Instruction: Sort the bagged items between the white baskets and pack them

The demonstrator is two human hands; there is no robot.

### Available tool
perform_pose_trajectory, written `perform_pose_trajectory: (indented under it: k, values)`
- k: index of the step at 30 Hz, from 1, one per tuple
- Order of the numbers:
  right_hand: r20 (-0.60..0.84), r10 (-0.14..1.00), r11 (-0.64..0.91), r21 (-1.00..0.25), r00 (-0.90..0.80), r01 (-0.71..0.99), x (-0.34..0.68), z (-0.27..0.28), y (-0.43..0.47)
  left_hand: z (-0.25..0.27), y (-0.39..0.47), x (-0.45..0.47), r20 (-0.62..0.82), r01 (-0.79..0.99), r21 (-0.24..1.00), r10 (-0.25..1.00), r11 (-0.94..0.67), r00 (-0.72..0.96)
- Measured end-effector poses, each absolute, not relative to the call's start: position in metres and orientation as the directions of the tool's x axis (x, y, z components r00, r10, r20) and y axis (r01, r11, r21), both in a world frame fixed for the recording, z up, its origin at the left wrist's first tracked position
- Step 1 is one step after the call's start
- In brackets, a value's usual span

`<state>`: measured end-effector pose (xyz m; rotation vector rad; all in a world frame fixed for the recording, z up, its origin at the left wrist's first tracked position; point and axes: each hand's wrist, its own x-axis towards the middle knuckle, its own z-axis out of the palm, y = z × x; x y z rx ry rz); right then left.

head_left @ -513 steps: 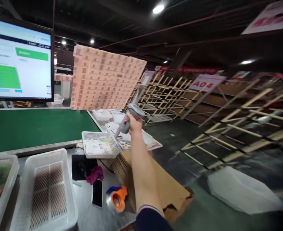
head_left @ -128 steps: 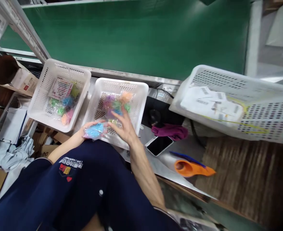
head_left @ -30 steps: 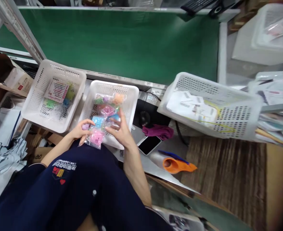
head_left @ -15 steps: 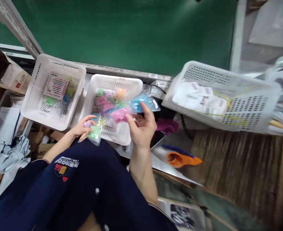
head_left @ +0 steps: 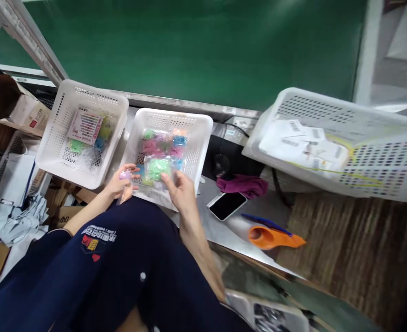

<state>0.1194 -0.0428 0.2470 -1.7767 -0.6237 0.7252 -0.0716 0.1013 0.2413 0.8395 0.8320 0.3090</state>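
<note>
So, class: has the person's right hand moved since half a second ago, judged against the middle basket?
Yes. The right hand has come back left from beside the basket's right edge to the near rim of the middle basket, at a green packet.

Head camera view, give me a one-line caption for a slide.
Both hands, left and right, hold a clear packet of green pieces over the middle white basket beside a green conveyor belt.
</note>
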Motion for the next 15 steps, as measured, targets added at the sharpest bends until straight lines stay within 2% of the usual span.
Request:
perform_pose_trajectory:
  k: [3,5,7,10,12,15]
  values:
    - [-0.078,0.587,-0.374,-0.909,0.806,0.184,0.146,0.254,-0.044,0.241,0.104,-0.074,-0.581,0.016,0.702,0.559,0.712,0.592]
    - [-0.003,0.567,-0.383,-0.886,0.824,0.260,0.149,0.255,-0.041,0.240,0.107,-0.067,-0.606,-0.057,0.684,0.610,0.727,0.510]
    - [-0.022,0.667,-0.310,-0.917,0.745,0.250,0.135,0.253,-0.034,0.240,0.108,-0.053,-0.632,-0.136,0.677,0.666,0.723,0.395]
    - [-0.146,0.896,-0.186,-0.981,0.419,0.055,0.094,0.247,-0.022,0.241,0.098,-0.030,-0.601,-0.221,0.713,0.742,0.666,0.296]
    - [-0.141,0.928,-0.154,-0.988,0.344,0.011,0.070,0.245,-0.016,0.244,0.085,-0.020,-0.523,-0.247,0.742,0.769,0.623,0.368]
    - [-0.072,0.856,-0.102,-0.994,0.513,0.032,0.062,0.247,-0.016,0.254,0.075,-0.020,-0.400,-0.231,0.740,0.688,0.632,0.605]
